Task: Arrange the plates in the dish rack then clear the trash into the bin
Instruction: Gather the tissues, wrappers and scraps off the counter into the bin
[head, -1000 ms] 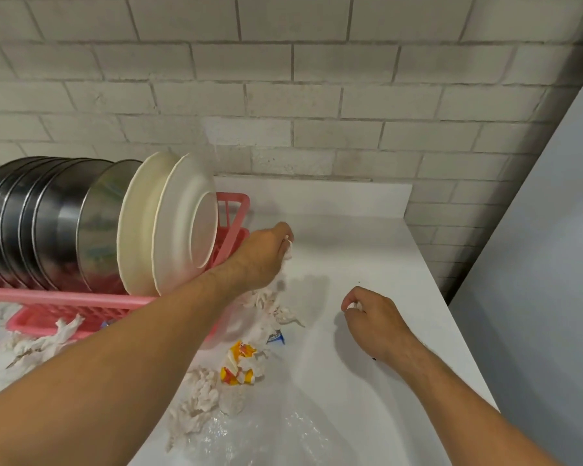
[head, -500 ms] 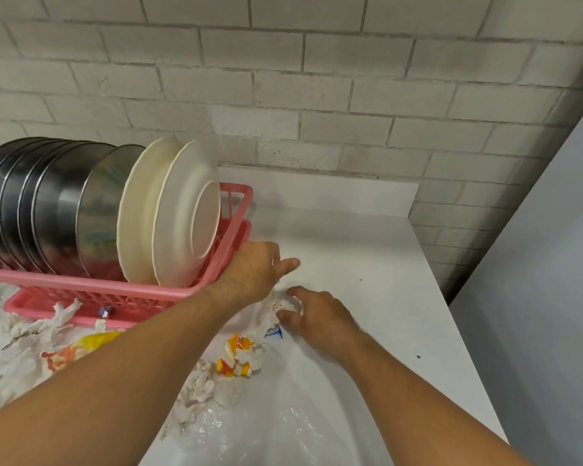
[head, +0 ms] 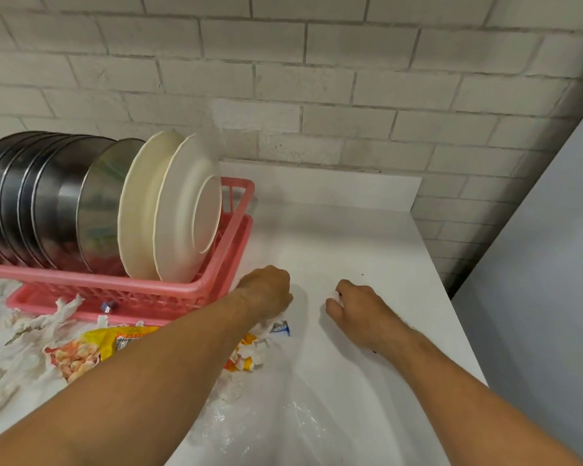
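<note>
A pink dish rack (head: 196,290) on the white counter holds several steel plates (head: 48,196) and two cream plates (head: 172,210) standing on edge. My left hand (head: 266,290) lies curled over crumpled white tissue (head: 263,326) just right of the rack's corner. My right hand (head: 354,307) is further right on the counter, pinching a small white scrap (head: 334,295) in its fingertips. More trash lies under my left arm: a yellow snack wrapper (head: 98,344), a blue-and-white wrapper (head: 280,327) and orange-yellow bits (head: 243,361).
Crumpled tissues (head: 31,327) spread over the counter in front of the rack. A clear plastic bag (head: 283,425) lies near the front edge. A brick wall (head: 317,95) stands behind; a grey panel (head: 535,280) bounds the counter's right side.
My right hand has pulled back to the right, away from the tissue pile, with a small white scrap in its fingers. My left hand has dropped lower onto the tissue.
</note>
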Demonstrator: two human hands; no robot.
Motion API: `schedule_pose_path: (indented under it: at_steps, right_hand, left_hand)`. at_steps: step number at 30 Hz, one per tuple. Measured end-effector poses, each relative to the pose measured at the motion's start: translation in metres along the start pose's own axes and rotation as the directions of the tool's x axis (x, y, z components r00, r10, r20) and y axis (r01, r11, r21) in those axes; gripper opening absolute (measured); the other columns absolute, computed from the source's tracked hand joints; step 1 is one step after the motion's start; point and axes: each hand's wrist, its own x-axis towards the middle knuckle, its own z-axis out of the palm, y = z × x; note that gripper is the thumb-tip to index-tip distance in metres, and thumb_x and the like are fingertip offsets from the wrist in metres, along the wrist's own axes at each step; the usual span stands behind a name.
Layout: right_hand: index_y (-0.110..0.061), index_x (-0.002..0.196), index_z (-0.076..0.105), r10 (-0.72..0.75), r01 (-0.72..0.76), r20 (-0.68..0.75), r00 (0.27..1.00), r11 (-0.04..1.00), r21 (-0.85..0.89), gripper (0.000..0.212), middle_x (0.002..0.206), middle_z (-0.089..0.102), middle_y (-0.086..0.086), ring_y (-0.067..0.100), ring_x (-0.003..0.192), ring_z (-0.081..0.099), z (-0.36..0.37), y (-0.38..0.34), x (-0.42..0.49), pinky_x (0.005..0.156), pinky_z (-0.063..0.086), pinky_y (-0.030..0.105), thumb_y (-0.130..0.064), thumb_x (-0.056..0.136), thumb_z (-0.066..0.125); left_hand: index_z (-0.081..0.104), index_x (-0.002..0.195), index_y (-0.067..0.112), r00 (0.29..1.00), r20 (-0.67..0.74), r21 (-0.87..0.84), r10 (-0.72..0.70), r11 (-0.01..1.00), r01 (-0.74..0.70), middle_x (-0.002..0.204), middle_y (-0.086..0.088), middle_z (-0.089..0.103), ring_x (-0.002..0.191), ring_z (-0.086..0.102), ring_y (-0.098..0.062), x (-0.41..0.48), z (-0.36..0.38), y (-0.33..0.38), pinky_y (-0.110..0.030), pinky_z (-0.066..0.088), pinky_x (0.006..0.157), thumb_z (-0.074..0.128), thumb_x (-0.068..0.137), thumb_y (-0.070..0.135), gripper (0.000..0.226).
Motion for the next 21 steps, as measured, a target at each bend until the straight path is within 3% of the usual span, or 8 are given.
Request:
schedule_pose_path:
  at_steps: [4,7,11,13,15,19,21]
  right_hand:
    - [-0.015,0.094,0.054,0.016,-0.013,-0.048,0.999,0.998,0.069,0.022,0.088,0.06,-0.001,0.018,0.074,0.055,-0.003,0.003,-0.009,0.065,0.047,0.032,-0.03,0.094,0.038]
    - [-0.017,0.096,0.054,0.049,-0.042,-0.07,0.996,0.995,0.089,0.021,0.088,0.06,-0.001,0.02,0.076,0.057,-0.006,-0.001,-0.014,0.062,0.046,0.031,-0.031,0.092,0.038]
    - [-0.017,0.077,0.044,0.09,-0.073,-0.156,0.984,0.991,0.114,0.023,0.075,0.054,-0.002,0.015,0.061,0.046,-0.004,-0.01,-0.015,0.05,0.035,0.028,-0.034,0.092,0.04]
    - [-0.018,0.069,0.04,0.088,-0.064,-0.225,0.97,0.992,0.111,0.032,0.067,0.05,-0.003,0.013,0.057,0.042,-0.002,-0.02,-0.018,0.049,0.033,0.028,-0.038,0.093,0.043]
    - [-0.016,0.068,0.043,0.083,-0.057,-0.26,0.962,0.993,0.107,0.033,0.067,0.051,-0.002,0.015,0.057,0.044,0.003,-0.031,-0.023,0.051,0.038,0.029,-0.039,0.091,0.048]
    - [-0.019,0.087,0.055,0.103,-0.047,-0.216,0.971,0.968,0.247,0.005,0.085,0.059,0.001,0.022,0.065,0.063,0.017,-0.056,-0.036,0.056,0.059,0.036,-0.021,0.09,0.051]
    - [-0.021,0.098,0.057,0.099,-0.036,-0.229,0.968,0.963,0.268,0.011,0.092,0.06,0.001,0.021,0.068,0.065,0.026,-0.07,-0.043,0.06,0.059,0.035,-0.017,0.093,0.049]
  left_hand:
    - [0.051,0.102,0.009,0.999,-0.038,-0.044,0.03,0.999,-0.032,0.075,-0.001,0.043,0.067,0.045,-0.019,-0.002,-0.01,0.007,-0.029,0.035,0.054,0.047,0.097,0.032,0.024]
    - [0.049,0.113,0.008,0.992,-0.093,-0.074,0.084,0.993,-0.091,0.083,-0.002,0.045,0.066,0.048,-0.017,-0.012,-0.023,0.001,-0.028,0.038,0.052,0.046,0.097,0.018,0.019]
    - [0.061,0.113,0.016,0.971,-0.136,-0.092,0.198,0.973,-0.211,0.111,-0.004,0.051,0.089,0.057,-0.021,-0.032,-0.039,-0.013,-0.032,0.05,0.077,0.045,0.096,0.014,0.023]
    - [0.066,0.111,0.018,0.955,-0.174,-0.111,0.238,0.959,-0.26,0.113,-0.002,0.051,0.078,0.057,-0.015,-0.044,-0.045,-0.022,-0.026,0.05,0.072,0.047,0.096,0.011,0.025]
    - [0.068,0.111,0.019,0.937,-0.209,-0.132,0.281,0.941,-0.312,0.114,0.001,0.055,0.071,0.055,-0.009,-0.056,-0.049,-0.035,-0.019,0.046,0.069,0.05,0.095,0.006,0.028]
    - [0.068,0.116,0.021,0.877,-0.304,-0.137,0.372,0.894,-0.427,0.116,0.005,0.064,0.103,0.059,-0.011,-0.084,-0.052,-0.065,-0.018,0.041,0.085,0.054,0.097,0.019,0.024]
    - [0.069,0.11,0.022,0.851,-0.352,-0.154,0.389,0.873,-0.462,0.11,0.006,0.068,0.1,0.061,-0.012,-0.096,-0.048,-0.082,-0.02,0.043,0.083,0.055,0.096,0.029,0.021]
